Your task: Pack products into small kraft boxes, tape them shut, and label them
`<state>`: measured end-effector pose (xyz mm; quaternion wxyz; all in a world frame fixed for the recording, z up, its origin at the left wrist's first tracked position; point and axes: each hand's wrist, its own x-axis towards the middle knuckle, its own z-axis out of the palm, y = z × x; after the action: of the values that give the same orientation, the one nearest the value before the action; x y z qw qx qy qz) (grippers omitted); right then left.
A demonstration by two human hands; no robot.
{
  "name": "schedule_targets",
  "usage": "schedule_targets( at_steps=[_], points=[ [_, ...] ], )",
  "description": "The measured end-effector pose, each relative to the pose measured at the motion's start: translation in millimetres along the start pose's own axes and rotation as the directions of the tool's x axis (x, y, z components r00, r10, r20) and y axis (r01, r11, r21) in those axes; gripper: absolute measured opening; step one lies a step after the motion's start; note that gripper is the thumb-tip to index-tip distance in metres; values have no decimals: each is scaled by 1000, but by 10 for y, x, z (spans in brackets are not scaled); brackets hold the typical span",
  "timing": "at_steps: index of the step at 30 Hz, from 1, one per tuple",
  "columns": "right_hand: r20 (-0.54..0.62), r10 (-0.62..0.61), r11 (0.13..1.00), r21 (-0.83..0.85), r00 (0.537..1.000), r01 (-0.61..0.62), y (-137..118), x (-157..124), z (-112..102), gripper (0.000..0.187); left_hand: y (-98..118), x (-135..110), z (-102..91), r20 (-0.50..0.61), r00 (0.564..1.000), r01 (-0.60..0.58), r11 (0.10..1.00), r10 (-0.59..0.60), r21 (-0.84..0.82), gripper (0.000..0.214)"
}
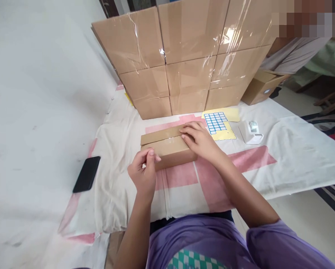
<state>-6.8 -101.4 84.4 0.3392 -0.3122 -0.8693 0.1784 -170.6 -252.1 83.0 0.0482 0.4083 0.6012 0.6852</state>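
Note:
A small brown cardboard box (169,147) lies in front of me on the cloth, its top flaps folded nearly together with a narrow seam between them. My right hand (197,138) rests over the right end of the top, fingers stretched across the seam. At the left front corner my left hand (145,166) is closed, thumb against curled fingers; whatever may be in that pinch is too small to make out. Behind the box, to the right, lies a yellow sheet of blue-edged labels (216,122), some of them gone. Beside it stands a white tape dispenser (251,132).
A wall of stacked cardboard boxes (188,82) stands at the back. A black phone (86,174) lies at the left edge by the white wall. Another person's sleeve (293,56) shows at the far right, near an open cardboard box (258,87). A pink-and-white cloth (181,196) covers the table.

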Motion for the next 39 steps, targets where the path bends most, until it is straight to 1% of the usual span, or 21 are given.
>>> schedule_targets(
  at_steps=[2,3,5,6,7,8,9,11,12,13,14,16,18,23,25,29,32,36,39],
  points=[
    [13,4,1000,-27,1000,-4,-24,-50,-5,32,54,99,-6,64,998,28,1000,-28,4,18],
    [13,18,999,-41,1000,-18,-32,-73,-3,34,78,159,-5,105,993,60,998,-61,18,19],
    [13,46,997,-60,999,-45,-44,-106,5,36,104,286,11,200,969,128,989,-142,78,20],
    [15,56,997,-62,998,-55,-48,-113,10,37,105,346,26,242,956,139,983,-164,118,20],
    [18,65,996,-58,998,-64,-50,-116,16,37,100,400,46,276,948,121,981,-160,154,19],
    [21,72,996,-51,997,-71,-51,-116,21,38,91,444,69,293,948,74,980,-127,185,17],
    [21,78,996,-45,997,-77,-51,-115,26,38,83,477,94,291,954,5,976,-70,218,15],
    [19,89,996,-33,996,-88,-49,-115,35,38,76,517,140,254,965,-137,949,64,284,11],
    [16,91,996,-25,996,-91,-46,-117,38,39,80,526,159,240,964,-182,935,110,303,10],
    [11,92,996,-16,996,-91,-42,-120,43,38,88,530,173,244,962,-199,932,126,304,11],
    [6,89,996,-5,996,-89,-36,-123,47,38,98,532,184,255,960,-187,941,114,283,12],
    [-2,81,997,21,997,-81,-23,-130,58,38,109,535,195,299,954,-103,971,35,216,14],
    [-10,74,996,52,997,-74,-8,-136,71,38,100,537,198,345,938,-30,980,-40,196,15],
    [-24,85,991,107,996,-82,12,-151,95,37,19,545,187,467,876,8,970,-123,241,16],
    [-24,87,989,119,996,-83,8,-156,93,37,-3,554,189,491,862,-3,969,-122,247,15],
    [-22,84,987,138,996,-80,0,-163,85,38,-25,597,227,521,849,-53,968,-87,247,13],
    [-30,74,987,147,997,-69,11,-166,91,39,-41,630,269,554,827,-58,969,-90,242,15],
    [-38,64,985,161,997,-57,34,-172,108,38,-70,644,285,581,809,-62,968,-93,242,19],
    [-36,64,984,168,997,-58,38,-178,113,37,-89,632,268,585,807,-79,967,-82,244,20]
  ],
)
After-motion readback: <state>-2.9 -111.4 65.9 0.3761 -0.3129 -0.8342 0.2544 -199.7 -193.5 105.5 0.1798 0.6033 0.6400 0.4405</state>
